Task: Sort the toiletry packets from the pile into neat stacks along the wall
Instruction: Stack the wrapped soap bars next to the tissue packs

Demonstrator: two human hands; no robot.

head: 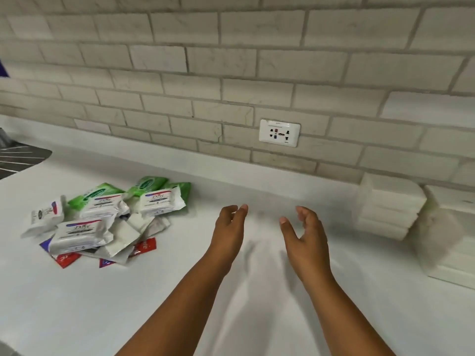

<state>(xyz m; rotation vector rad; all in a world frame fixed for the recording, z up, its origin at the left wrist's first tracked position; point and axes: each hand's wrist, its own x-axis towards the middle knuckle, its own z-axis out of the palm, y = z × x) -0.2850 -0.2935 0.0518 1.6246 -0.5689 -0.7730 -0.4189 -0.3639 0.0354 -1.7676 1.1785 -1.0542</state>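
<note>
my left hand [229, 227] and right hand [304, 236] hover empty over desk [257, 304], fingers loosely curled | packet pile [102, 222] mixed, far left, untouched | white stack [388, 214] by wall far right | sorting mostly left

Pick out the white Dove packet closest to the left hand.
The Dove packet at the pile's right edge, leaning against green packets. The other Dove packets lie farther left of the left hand.

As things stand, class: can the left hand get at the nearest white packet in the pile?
Probably yes. The left hand is open, holds nothing, and only bare counter lies between it and the white packet atop the pile.
</note>
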